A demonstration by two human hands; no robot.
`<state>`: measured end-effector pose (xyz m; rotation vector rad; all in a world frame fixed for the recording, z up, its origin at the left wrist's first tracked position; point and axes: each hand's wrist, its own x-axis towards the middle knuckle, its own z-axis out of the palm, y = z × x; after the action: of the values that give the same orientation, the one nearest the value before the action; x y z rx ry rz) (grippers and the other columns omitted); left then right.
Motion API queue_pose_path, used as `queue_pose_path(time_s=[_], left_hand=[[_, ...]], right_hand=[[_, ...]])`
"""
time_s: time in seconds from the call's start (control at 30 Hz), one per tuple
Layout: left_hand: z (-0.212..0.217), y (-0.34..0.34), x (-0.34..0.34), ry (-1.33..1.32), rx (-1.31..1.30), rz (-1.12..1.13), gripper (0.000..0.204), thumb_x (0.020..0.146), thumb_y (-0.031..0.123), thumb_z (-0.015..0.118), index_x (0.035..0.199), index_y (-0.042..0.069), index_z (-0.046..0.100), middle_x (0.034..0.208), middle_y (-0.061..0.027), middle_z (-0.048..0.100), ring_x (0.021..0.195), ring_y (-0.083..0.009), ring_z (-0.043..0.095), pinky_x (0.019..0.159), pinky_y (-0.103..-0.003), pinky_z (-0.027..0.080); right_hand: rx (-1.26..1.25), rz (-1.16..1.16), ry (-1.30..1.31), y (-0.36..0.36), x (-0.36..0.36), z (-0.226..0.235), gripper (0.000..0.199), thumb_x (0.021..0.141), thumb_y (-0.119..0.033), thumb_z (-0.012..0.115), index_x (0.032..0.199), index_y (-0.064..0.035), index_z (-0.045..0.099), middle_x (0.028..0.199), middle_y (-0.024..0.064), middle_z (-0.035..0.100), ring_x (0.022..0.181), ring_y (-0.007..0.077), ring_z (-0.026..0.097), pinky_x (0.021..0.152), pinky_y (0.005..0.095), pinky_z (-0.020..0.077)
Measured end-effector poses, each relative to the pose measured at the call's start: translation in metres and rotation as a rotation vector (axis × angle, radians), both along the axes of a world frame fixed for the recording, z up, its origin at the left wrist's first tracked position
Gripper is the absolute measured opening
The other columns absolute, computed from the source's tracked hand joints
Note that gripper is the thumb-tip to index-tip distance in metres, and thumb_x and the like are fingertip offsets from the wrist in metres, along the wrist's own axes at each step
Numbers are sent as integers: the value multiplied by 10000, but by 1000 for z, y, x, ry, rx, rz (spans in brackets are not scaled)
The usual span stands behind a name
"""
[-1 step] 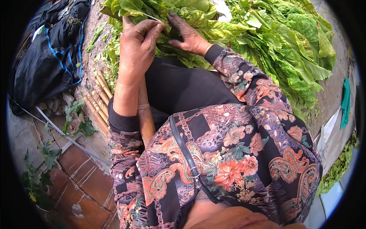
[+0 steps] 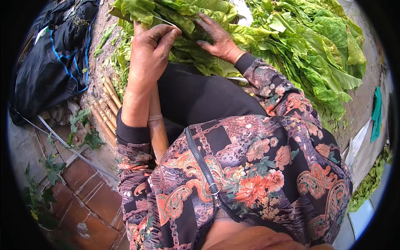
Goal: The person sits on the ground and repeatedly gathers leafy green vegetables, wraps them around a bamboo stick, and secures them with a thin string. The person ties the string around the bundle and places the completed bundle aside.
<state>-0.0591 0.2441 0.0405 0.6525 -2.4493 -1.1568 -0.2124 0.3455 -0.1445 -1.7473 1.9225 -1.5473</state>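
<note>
My left hand (image 2: 151, 48) is closed in a pinch at the near edge of a bunch of broad yellow-green leaves (image 2: 191, 10). A thin pale strand (image 2: 163, 19) runs into its fingertips; whether this is string or a leaf stem I cannot tell. Beneath my left wrist a bamboo pole (image 2: 156, 121) slants up, its far end hidden by the hand and leaves. My right hand (image 2: 218, 41) lies to the right of the left one, its fingers spread against the leaves and nothing gripped in them.
A large heap of similar leaves (image 2: 304, 54) lies at the far right. Several bamboo poles (image 2: 104, 114) rest on the ground at left, near a black cloth bundle (image 2: 50, 71) with blue edging. Reddish tiles (image 2: 89, 191) and a vine (image 2: 52, 171) are at lower left.
My right hand has shifted to the right across the leaves, away from the left hand. The left hand keeps its pinch in nearly the same place.
</note>
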Motion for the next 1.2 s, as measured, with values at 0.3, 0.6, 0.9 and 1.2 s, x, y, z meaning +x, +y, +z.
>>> queue_pose_path(time_s=[0.3,0.6,0.9,1.2], left_hand=[[-9,-15,1,-9,-100,23,136,870,104,614,924,-5,675,725,4,590,652,-58,472,609,-199,372],[-17,-27,4,17,-128,36,149,893,109,599,960,-5,668,766,35,601,662,-29,469,585,-178,370],[-9,-19,-6,-3,-108,40,151,879,114,611,951,-7,665,754,2,610,668,-56,480,614,-203,383],[-17,-21,-4,10,-70,50,147,881,110,608,960,-1,663,764,10,607,665,-49,482,599,-198,385]], right_hand=[[824,-784,856,209,-98,-84,586,674,-262,752,1180,-126,489,1092,37,559,1023,233,523,837,422,405],[747,-724,428,239,-149,-70,391,728,-82,607,1118,-81,581,989,143,621,936,318,586,812,424,456],[996,-714,328,270,-141,-30,667,653,-237,773,1225,-52,483,1151,171,542,1064,347,532,862,449,436],[883,-585,-13,295,-112,-50,413,689,-109,602,1078,28,610,982,252,629,936,393,598,838,417,475]])
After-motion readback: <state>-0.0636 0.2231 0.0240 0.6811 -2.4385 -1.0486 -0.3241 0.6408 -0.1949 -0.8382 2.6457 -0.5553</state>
